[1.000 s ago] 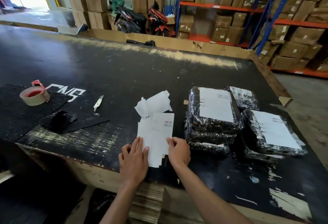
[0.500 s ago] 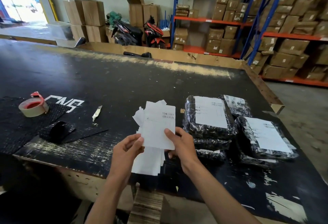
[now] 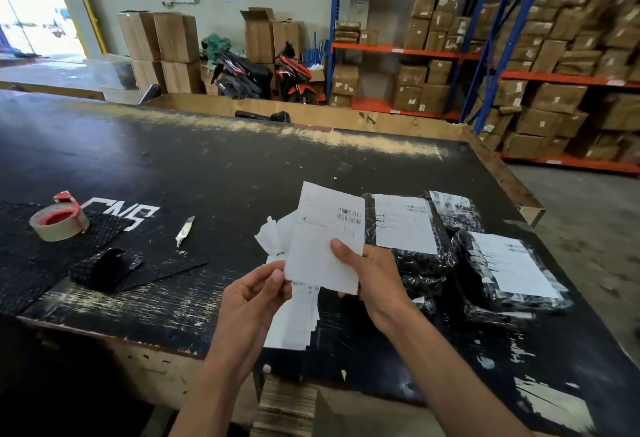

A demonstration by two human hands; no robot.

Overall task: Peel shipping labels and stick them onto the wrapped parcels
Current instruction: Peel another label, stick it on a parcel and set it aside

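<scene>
One head-worn wide view looks forward and down, close over the black table (image 3: 173, 159); shelving (image 3: 485, 55) beyond.

White shipping label (image 3: 325, 246) with black barcodes; glossy black wrapped parcels (image 3: 408, 256) bearing white labels; black table (image 3: 207, 159) scuffed to pale wood; beige tape roll (image 3: 59, 225) with red core; brown cartons (image 3: 554, 100) on orange-and-blue racking (image 3: 485, 55); white lettering (image 3: 124, 216) on the tabletop

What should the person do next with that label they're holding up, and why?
Probably peel the backing off from the lower left corner. Both hands already hold the label off the table: the left hand pinches that corner, the right hand grips the right edge. It isn't on any parcel yet.
</scene>
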